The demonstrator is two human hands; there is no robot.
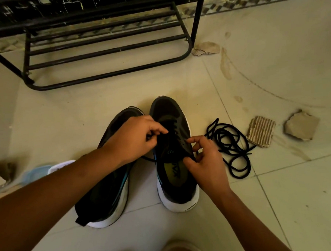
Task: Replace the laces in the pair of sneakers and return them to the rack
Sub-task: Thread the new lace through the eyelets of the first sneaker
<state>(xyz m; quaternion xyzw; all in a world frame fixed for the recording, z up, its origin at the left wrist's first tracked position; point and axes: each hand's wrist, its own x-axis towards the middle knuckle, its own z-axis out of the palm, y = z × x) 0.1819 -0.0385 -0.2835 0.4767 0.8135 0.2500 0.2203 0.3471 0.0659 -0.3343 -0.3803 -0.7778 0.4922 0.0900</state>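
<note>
A black sneaker with a white sole, the right sneaker, is seen upright at the centre of the frame, toe pointing away. Inside its opening a yellow-green insole with dark lettering is shown. A threaded lace, black, is pinched between the curled fingers and thumb of the left hand above the eyelets. The shoe's right edge is held by the right hand, thumb at the collar and fingers curled outside. The left sneaker is leaned against it, tilted on its side, partly covered by the left forearm. Just to the right, a loose lace is coiled on the tiled floor, beside a scrap of corrugated cardboard. A black metal rack is placed across the upper left of the frame.
</note>
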